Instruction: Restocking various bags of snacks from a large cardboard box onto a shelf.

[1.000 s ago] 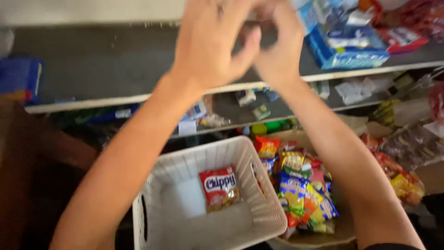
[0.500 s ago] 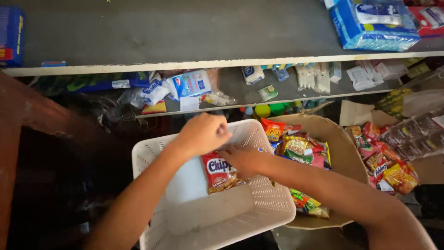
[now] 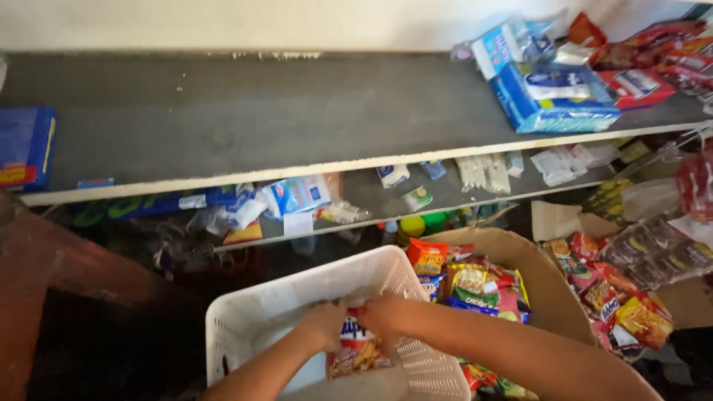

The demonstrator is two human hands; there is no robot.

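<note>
Both my hands reach down into a white perforated plastic basket at the bottom middle. My left hand and my right hand grip the top edge of a red snack packet that lies inside the basket. My forearms come in from the lower edge of the view. Right of the basket stands an open cardboard box filled with several colourful snack packets.
A long grey shelf runs across the top, with blue packs and red bags at its right end and a blue box at its left. A lower shelf holds small packets. More snack bags hang at right.
My hands came down from the upper shelf into the basket and now hold the red packet there. The view has dropped and shifted with them.
</note>
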